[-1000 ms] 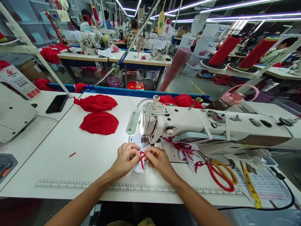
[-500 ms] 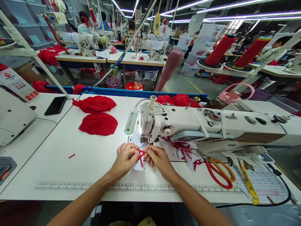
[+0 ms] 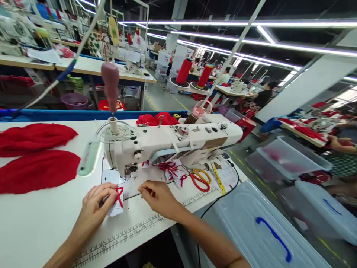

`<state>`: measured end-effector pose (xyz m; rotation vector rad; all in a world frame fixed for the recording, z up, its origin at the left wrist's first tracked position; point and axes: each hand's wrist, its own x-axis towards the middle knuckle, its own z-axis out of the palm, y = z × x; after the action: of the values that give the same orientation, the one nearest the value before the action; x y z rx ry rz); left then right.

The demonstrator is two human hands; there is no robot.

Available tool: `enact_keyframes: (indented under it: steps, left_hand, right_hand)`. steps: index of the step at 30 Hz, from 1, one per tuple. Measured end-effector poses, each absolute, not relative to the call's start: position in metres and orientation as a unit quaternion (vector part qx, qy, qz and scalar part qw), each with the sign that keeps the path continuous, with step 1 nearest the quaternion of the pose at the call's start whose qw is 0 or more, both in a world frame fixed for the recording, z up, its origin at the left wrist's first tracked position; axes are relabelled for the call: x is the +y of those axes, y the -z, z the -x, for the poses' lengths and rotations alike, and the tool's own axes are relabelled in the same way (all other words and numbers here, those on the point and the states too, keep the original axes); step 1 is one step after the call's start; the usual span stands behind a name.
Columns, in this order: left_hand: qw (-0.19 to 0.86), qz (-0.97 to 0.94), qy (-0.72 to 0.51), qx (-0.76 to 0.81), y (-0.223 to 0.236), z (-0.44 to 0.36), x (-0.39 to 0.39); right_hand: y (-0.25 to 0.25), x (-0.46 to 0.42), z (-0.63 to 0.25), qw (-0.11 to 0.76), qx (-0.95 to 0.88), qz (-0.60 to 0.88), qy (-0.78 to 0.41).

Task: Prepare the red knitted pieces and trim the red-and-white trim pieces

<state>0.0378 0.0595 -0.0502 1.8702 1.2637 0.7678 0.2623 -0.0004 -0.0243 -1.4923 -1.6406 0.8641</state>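
My left hand [image 3: 99, 204] pinches a small white fabric piece [image 3: 116, 208] with a crossed red ribbon on it, just in front of the sewing machine's needle area. My right hand [image 3: 157, 197] is off to the right of the piece, thumb and fingertips pressed together. Whatever lies between those fingertips, if anything, is too small to make out. The white sewing machine [image 3: 167, 141] stands behind both hands. Under its arm lie more white pieces with red ribbon [image 3: 174, 172], bunched together.
Scissors [image 3: 199, 180] with red and orange handles and a yellow tape measure [image 3: 219, 178] lie right of the hands. Red fabric pieces [image 3: 39, 169] lie at left. A printed ruler [image 3: 145, 226] runs along the front edge. A lidded plastic box [image 3: 251, 212] stands at right.
The view has swung to the right. My right hand has moved away from the ribboned piece, which my left hand still holds.
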Motion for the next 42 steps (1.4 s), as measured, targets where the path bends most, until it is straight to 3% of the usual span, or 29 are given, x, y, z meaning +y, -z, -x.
enact_keyframes:
  steps: [6,10,18,24,42]
  left_hand:
    - [0.368,-0.727,-0.294,0.499,0.05,-0.039,0.059]
    - [0.356,-0.732,-0.31,0.491,0.056,-0.037,0.06]
    - [0.336,-0.741,-0.306,0.495,0.057,-0.036,0.059]
    - [0.31,-0.751,-0.309,0.494,0.057,-0.037,0.059]
    - [0.26,-0.774,-0.284,0.504,0.053,-0.037,0.064]
  right_hand:
    - [0.031,-0.052,-0.361,0.33,-0.6,0.729,-0.02]
    - [0.043,-0.063,-0.412,0.238,-0.538,0.804,0.083]
    - [0.05,-0.047,-0.394,0.287,-0.601,0.74,0.09]
    - [0.057,-0.028,-0.359,0.236,-0.642,0.725,0.085]
    - [0.067,-0.024,-0.34,0.263,-0.62,0.735,0.086]
